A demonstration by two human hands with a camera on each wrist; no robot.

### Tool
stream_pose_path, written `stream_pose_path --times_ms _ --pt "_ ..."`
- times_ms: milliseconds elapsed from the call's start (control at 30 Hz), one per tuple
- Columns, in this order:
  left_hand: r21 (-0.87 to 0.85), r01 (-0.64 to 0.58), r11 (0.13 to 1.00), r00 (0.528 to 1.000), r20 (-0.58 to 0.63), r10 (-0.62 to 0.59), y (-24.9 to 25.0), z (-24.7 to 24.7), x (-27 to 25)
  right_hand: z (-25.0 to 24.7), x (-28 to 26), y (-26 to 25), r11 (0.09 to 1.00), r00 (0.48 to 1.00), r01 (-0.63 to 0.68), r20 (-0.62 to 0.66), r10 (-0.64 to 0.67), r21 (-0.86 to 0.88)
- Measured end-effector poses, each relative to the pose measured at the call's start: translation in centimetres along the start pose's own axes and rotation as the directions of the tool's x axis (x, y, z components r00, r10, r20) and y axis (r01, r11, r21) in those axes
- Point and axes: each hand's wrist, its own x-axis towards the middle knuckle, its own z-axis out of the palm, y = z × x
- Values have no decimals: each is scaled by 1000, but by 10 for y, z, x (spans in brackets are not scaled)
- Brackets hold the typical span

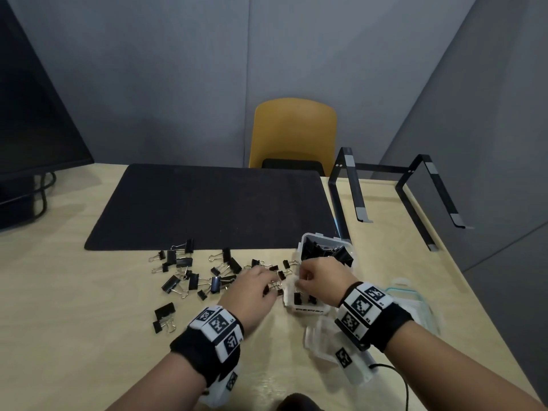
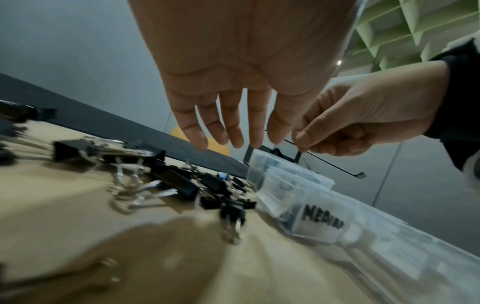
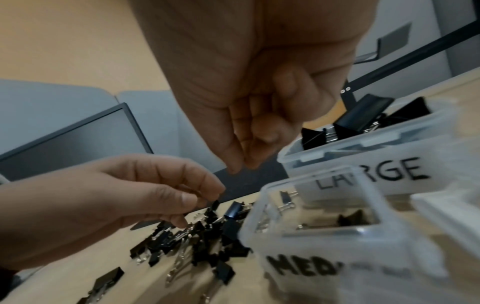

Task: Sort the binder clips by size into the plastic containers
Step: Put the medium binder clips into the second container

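Note:
Several black binder clips point(image 1: 192, 277) of mixed sizes lie scattered on the wooden table, blurred in the left wrist view point(image 2: 176, 185). My left hand point(image 1: 268, 287) reaches into the right end of the pile. Its fingers point(image 2: 236, 139) hang straight, and their tips sit at a small clip point(image 3: 215, 203) with nothing between them. My right hand point(image 1: 301, 281) hovers over the clear container marked MEDIUM point(image 1: 307, 311), fingers curled and thumb against forefinger point(image 3: 241, 166), no clip visible in them. A few clips lie inside that container point(image 3: 311, 265). Behind it the LARGE container point(image 3: 376, 172) holds big clips point(image 1: 326, 252).
A black mat point(image 1: 207, 203) covers the table's middle behind the clips. A black laptop stand point(image 1: 415, 188) stands at the back right, a monitor point(image 1: 29, 114) at the left. Container lids point(image 1: 415, 301) lie near the right table edge, and another clear container point(image 1: 323, 342) sits under my right wrist.

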Motion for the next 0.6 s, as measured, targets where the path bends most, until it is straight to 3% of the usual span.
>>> stream_pose_path --times_ms 167,300,600 --pt "28 119 992 991 -72 -117 -34 -24 -11 18 3 -29 993 994 84 58 -89 79" --pt "76 241 967 969 -70 -236 -64 -32 -18 39 9 -45 989 983 143 110 -146 29" --pt "180 244 953 970 -36 -242 -86 -27 -13 70 27 -66 983 969 173 190 -160 -56"
